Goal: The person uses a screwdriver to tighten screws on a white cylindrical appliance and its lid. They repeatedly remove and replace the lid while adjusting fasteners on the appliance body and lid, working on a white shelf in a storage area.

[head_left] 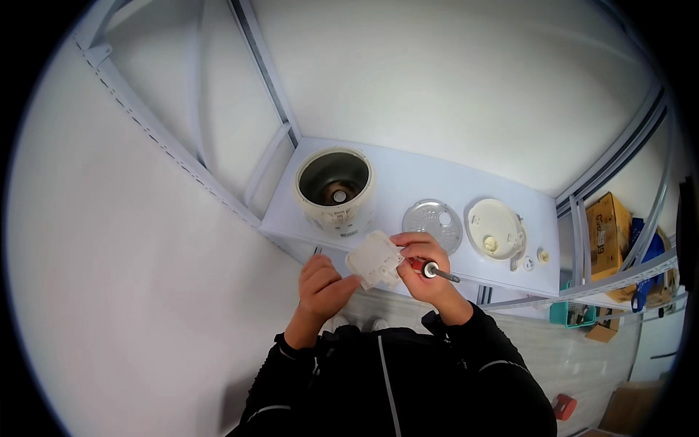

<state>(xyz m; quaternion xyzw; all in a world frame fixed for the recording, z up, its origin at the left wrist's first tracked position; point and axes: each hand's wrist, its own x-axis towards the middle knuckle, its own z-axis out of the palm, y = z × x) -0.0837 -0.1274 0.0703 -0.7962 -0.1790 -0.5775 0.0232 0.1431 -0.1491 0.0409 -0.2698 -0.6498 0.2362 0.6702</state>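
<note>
One white plastic part (374, 258) — left hand (322, 285) grip curled; right hand (426, 273) pinching it, one screwdriver (431, 269).

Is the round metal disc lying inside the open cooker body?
No, the round metal disc lies flat on the white table, to the right of the open cooker body and apart from it.

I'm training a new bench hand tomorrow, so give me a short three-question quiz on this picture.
1. True or false: the left hand holds the screwdriver.
2. Which lies nearest the open cooker body? A) perforated metal disc B) cream round lid C) brown carton
3. Fill in: the right hand grips both the screwdriver and a white ____ part.

Key: 1 false; 2 A; 3 plastic.
</note>
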